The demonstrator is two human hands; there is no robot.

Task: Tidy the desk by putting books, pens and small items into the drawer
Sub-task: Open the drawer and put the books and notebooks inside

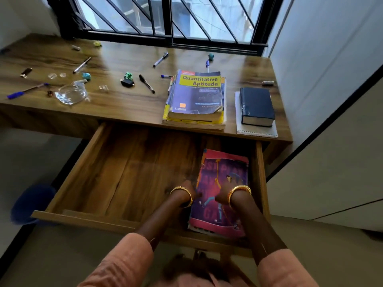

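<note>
The drawer (116,162) under the desk is pulled out wide. A pink and purple book (226,168) lies at its right side. My left hand (185,190) grips the book's left edge. My right hand (222,195) is curled down onto the cover; both hands are blurred. On the desk (128,104) remain a stack topped by the Quantitative Aptitude book (196,94), a dark blue book (256,105) on a spiral notebook (257,132), and several pens such as a black pen (146,83) and a blue pen (27,91).
A glass dish (70,94), crumpled paper bits (86,75), a black clip (127,82) and a lighter (26,72) are scattered on the desk's left half. A barred window (165,17) stands behind. A white cabinet (331,141) is close on the right, a blue stool (33,204) on the left.
</note>
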